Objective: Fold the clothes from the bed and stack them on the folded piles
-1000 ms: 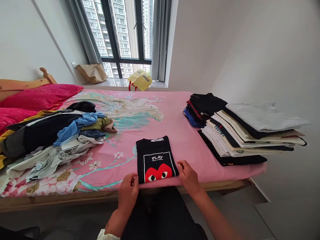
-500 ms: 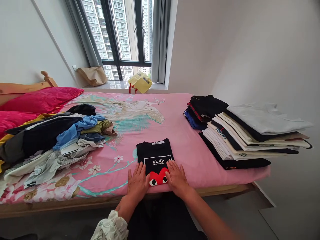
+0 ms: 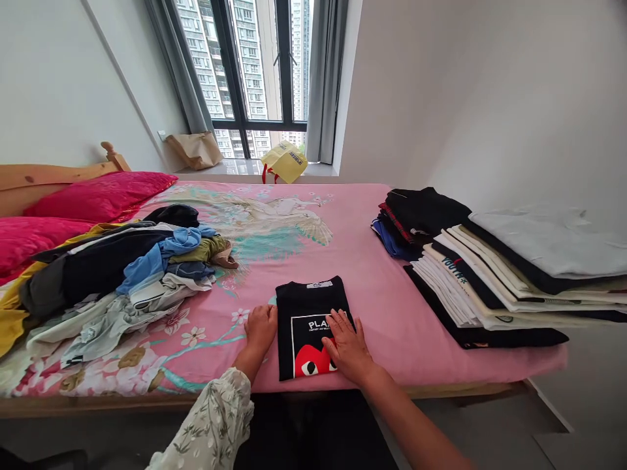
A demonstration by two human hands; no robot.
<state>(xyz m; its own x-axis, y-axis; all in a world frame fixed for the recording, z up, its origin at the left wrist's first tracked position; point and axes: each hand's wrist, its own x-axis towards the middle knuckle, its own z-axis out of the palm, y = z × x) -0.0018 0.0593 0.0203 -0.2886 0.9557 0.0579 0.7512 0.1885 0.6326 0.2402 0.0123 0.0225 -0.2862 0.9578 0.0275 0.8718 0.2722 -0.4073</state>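
A folded black T-shirt (image 3: 298,300) lies near the bed's front edge, its collar pointing away from me. It bears a white "PLAY" print and a red heart (image 3: 309,359) with eyes. My right hand (image 3: 349,346) rests flat on the shirt's right half, fingers spread, covering part of the print and heart. Close against the shirt's left edge, my left hand (image 3: 261,329) is closed with its fingers curled under. Whether it pinches the shirt's edge, the sheet or nothing is hidden.
A loose heap of clothes (image 3: 112,274) lies on the left of the pink bed sheet (image 3: 362,261). Folded stacks stand at right: a tall mostly white one (image 3: 490,281) and a smaller dark one (image 3: 426,212) behind. Pink-red pillows (image 3: 102,196) lie far left; a yellow bag (image 3: 287,162) sits by the window.
My left hand has left the shirt's lower front, moved to its left edge and curled closed. My right hand stays flat on the shirt. The view has shifted slightly left.
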